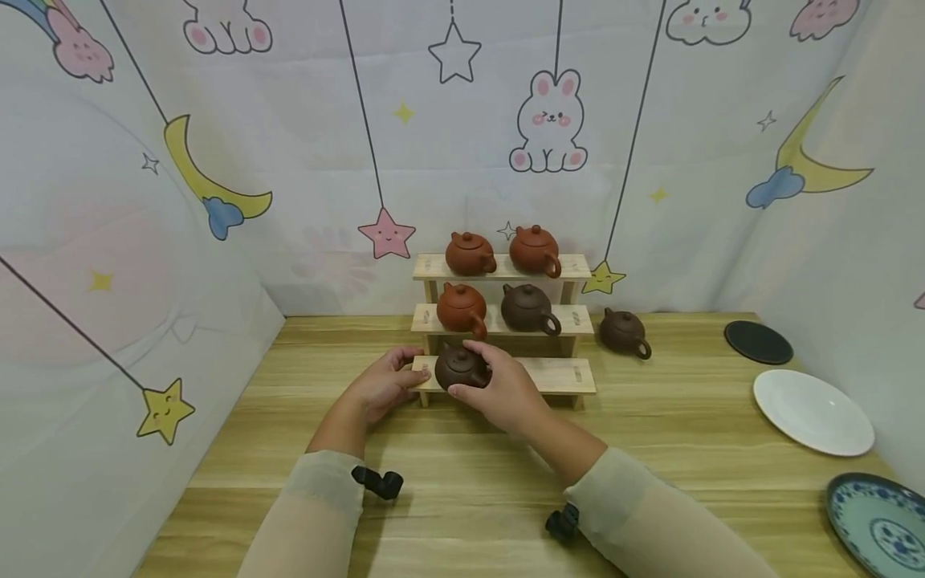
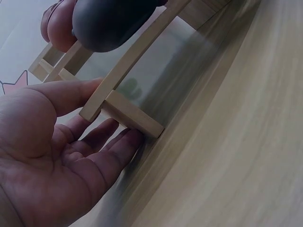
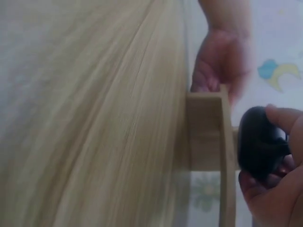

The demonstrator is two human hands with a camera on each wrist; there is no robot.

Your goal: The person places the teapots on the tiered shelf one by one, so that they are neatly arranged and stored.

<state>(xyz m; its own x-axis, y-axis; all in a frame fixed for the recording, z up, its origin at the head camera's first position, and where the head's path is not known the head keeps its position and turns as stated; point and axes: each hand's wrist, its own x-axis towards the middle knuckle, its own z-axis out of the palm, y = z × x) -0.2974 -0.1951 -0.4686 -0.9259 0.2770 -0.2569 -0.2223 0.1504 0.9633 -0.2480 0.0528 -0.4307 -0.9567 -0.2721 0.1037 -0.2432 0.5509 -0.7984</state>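
Observation:
A three-tier wooden display stand (image 1: 556, 374) stands on the table. My left hand (image 1: 386, 385) grips the left end of its lowest step; in the left wrist view the thumb lies on the board and the fingers curl beneath, by the leg. My right hand (image 1: 509, 391) holds a dark brown teapot (image 1: 457, 369) between thumb and fingers at the left part of that step; whether its base touches the wood I cannot tell. On the middle step sit a reddish teapot (image 1: 461, 308) and a dark teapot (image 1: 527, 308). Two reddish teapots (image 1: 470, 255) occupy the top step.
Right of the stand, another dark brown teapot (image 1: 623, 331) sits on the wooden table (image 1: 462, 514). Along the table's right side lie a black round coaster (image 1: 759, 342), a white plate (image 1: 813, 412) and a blue-patterned plate (image 1: 885, 522). A patterned curtain (image 1: 462, 144) hangs behind.

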